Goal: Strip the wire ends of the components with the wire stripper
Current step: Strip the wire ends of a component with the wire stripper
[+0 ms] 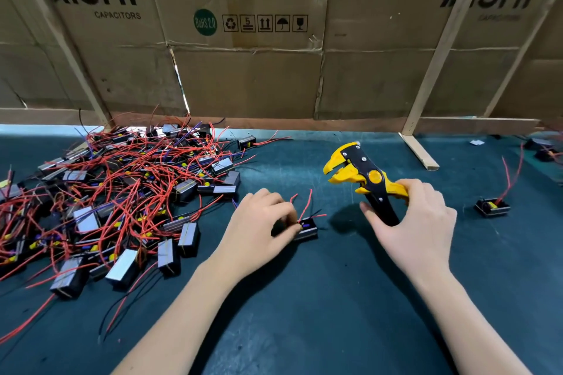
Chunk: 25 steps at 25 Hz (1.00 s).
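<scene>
Two hands are at work on our dark worktop (304,313). Our left hand (259,222) pinches a small black part (307,228), its red wires (306,204) sticking up, just right of the big tangled pile of parts (115,198). Our right hand (417,222) curls its grip round the wire stripper (365,179) (yellow and black), whose jaws stand open, facing left. One more part (492,207) lies well apart, far right.

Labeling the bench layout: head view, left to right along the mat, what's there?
Pile of red-wired components → left hand gripping one component → yellow-black wire stripper held in right hand → lone component → a few more components at the right edge.
</scene>
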Available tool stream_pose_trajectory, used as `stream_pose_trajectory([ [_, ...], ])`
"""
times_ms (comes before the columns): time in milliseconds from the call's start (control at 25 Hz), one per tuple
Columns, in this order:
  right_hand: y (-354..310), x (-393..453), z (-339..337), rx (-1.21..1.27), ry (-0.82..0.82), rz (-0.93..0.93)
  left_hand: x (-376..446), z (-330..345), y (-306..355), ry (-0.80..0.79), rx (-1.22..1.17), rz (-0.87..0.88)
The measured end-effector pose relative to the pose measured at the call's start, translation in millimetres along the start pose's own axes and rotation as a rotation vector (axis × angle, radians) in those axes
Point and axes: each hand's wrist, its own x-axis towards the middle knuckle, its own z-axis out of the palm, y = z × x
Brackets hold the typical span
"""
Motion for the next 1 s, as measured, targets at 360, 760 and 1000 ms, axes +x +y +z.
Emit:
stream_pose_trajectory([
  [360,3,3,-4,-0.005,-0.064,0.023,0,1,6,0.08,-0.146,-0.002],
  [760,8,-1,1,-0.305,-0.083,-0.149,0,8,2,0.003,-0.29,-0.151],
  [1000,7,-2,6,-0.322,-0.015,-0.229,0,13,4,0.133,-0.383,-0.273],
])
